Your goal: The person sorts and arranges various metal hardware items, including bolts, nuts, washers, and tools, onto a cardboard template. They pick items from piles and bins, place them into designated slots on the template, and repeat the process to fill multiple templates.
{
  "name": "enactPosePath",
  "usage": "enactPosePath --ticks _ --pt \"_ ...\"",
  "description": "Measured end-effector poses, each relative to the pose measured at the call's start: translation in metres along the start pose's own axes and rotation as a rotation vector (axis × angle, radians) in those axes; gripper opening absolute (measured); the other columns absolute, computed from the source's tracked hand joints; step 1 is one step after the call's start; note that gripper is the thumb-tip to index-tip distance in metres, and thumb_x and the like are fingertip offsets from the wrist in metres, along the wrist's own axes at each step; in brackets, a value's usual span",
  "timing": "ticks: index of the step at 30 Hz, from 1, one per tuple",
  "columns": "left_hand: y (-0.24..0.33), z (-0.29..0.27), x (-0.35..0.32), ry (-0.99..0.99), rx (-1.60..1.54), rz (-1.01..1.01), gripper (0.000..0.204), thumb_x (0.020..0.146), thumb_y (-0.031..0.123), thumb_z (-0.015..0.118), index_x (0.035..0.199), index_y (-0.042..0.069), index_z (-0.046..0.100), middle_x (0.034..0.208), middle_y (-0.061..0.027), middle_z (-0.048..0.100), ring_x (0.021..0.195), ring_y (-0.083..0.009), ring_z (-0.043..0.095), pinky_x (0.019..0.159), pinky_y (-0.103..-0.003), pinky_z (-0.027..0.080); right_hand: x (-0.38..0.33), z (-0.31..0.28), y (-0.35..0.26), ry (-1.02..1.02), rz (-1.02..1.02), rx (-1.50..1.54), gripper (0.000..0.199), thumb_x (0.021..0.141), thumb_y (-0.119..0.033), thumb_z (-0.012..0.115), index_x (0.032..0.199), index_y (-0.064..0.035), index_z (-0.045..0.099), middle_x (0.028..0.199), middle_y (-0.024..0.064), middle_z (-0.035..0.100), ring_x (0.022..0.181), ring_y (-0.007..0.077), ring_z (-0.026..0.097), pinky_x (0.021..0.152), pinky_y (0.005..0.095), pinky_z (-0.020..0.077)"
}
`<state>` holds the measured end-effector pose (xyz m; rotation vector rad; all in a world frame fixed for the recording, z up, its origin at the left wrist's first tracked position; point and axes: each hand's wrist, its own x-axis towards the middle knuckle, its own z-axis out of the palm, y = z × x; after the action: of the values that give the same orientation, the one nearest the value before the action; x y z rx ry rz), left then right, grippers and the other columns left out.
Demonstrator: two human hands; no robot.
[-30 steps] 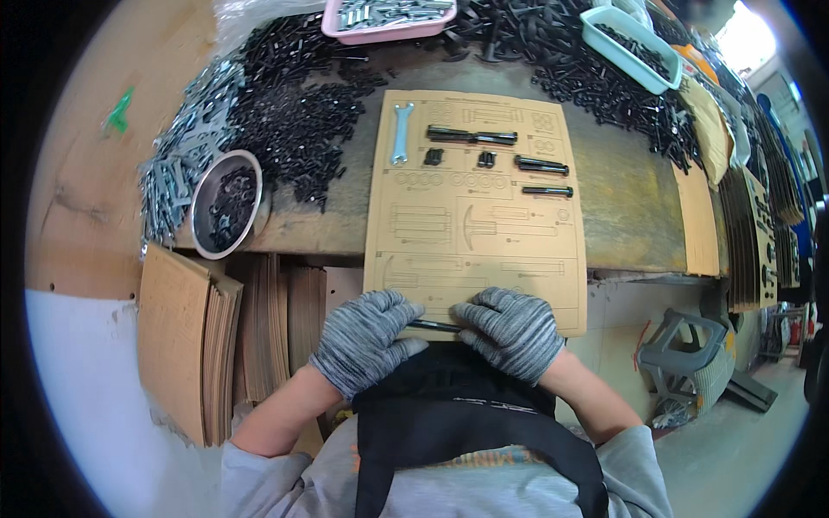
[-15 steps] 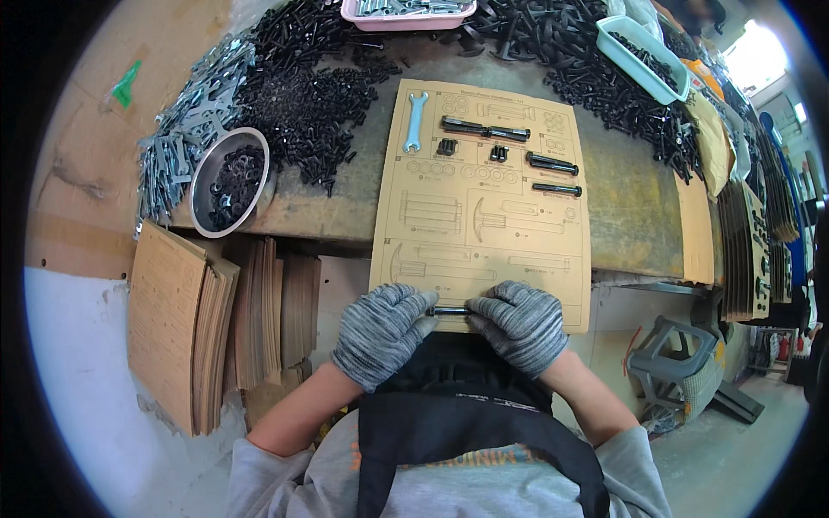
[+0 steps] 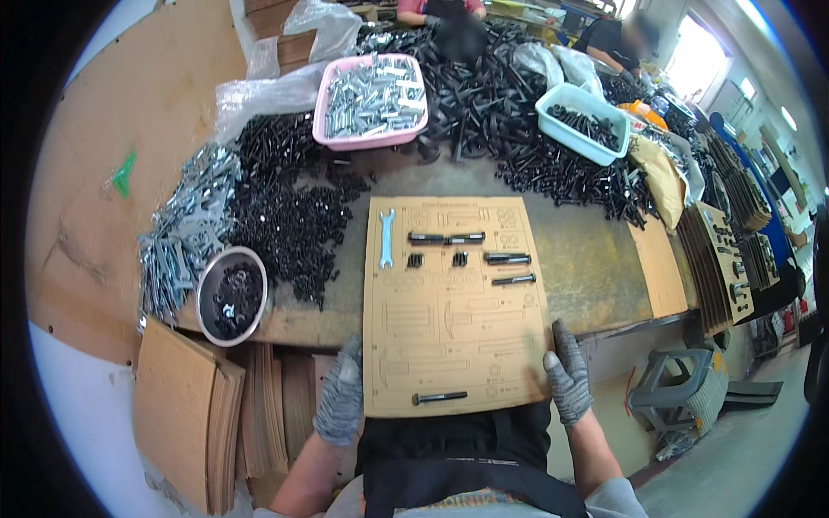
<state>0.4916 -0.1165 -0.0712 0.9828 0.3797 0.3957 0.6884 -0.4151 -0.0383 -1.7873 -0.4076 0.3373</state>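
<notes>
A printed cardboard sheet point(image 3: 406, 345) lies in front of me, its near part jutting past the table edge. My left hand point(image 3: 339, 393), in a grey knit glove, is close beside its left edge, fingers stretched forward. Against the right edge is the thumb of my gloved right hand point(image 3: 568, 375), fingers extended. Neither hand visibly grasps anything. Across the sheet's near end lies a black bolt point(image 3: 439, 398). Farther up are a light-blue wrench point(image 3: 387, 239), a long black rod-like piece point(image 3: 446, 238), small dark fastener clusters point(image 3: 459, 259), and black bolts point(image 3: 508, 258).
A metal bowl point(image 3: 204, 304) of dark washers stands left, near black screws point(image 3: 294, 207) and silver wrenches point(image 3: 181, 233). A pink tray point(image 3: 345, 143) and a pale-blue tray point(image 3: 596, 155) hold hardware. Stacked cardboard point(image 3: 177, 397) and a grey stool point(image 3: 669, 384) flank me. Two people work across the table.
Both hands have let go of the black bolt, which now lies on the sheet's near end. They have moved apart to the sheet's sides. The view has tilted up, showing more of the table.
</notes>
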Motion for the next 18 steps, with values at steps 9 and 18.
enactPosePath --ticks 9,18 --pt "-0.002 0.004 0.001 0.195 0.386 -0.117 0.051 0.098 0.021 0.044 0.144 0.003 0.032 0.135 -0.0094 0.047 0.124 -0.0216 0.046 0.106 -0.033 0.035 0.016 -0.008 -0.021 -0.030 -0.052 -0.187 0.071 0.086 -0.032 0.065 0.139 0.0052 0.035 0.138 0.0208 0.044 0.129 0.0292 0.041 0.108 0.0391 0.0317" --pt "0.042 -0.017 0.137 0.235 1.130 0.334 0.027 0.093 0.026 0.049 0.099 0.005 0.065 0.089 -0.0136 0.066 0.084 -0.0286 0.064 0.077 -0.039 0.049 0.318 0.123 -0.171 0.002 -0.686 -0.726 0.029 0.086 -0.021 0.061 0.112 -0.0099 0.061 0.107 0.0142 0.062 0.100 0.0319 0.060 0.086 0.0399 0.0480"
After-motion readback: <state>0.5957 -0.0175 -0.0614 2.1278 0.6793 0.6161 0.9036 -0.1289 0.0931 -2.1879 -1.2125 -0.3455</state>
